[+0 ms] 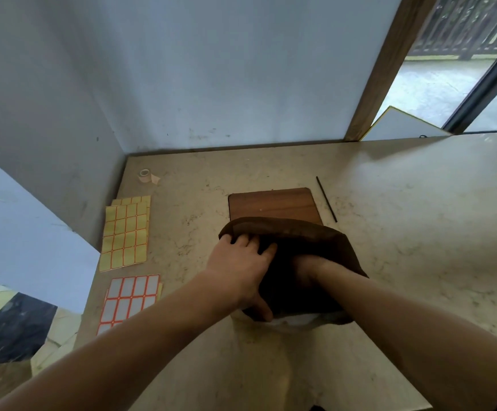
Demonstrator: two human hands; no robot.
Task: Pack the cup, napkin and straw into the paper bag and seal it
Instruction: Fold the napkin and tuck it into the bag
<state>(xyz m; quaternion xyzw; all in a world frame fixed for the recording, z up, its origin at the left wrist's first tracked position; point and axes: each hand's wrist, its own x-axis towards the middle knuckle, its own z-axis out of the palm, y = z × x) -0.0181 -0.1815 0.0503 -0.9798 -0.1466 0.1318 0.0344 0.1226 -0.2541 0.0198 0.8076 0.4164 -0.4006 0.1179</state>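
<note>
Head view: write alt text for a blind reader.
A person's left hand holds the rim of a brown paper bag on a marble counter while the right hand reaches inside. A black straw lies beyond; label sheets lie left.

No readable text, brand, number or sign anywhere. Blank yellow label sheets (126,232) with orange borders, blank white label sheet (130,301) with orange borders, both on the table (389,232); nothing printed on either. No lettering visible on the paper bag (306,232).
</note>
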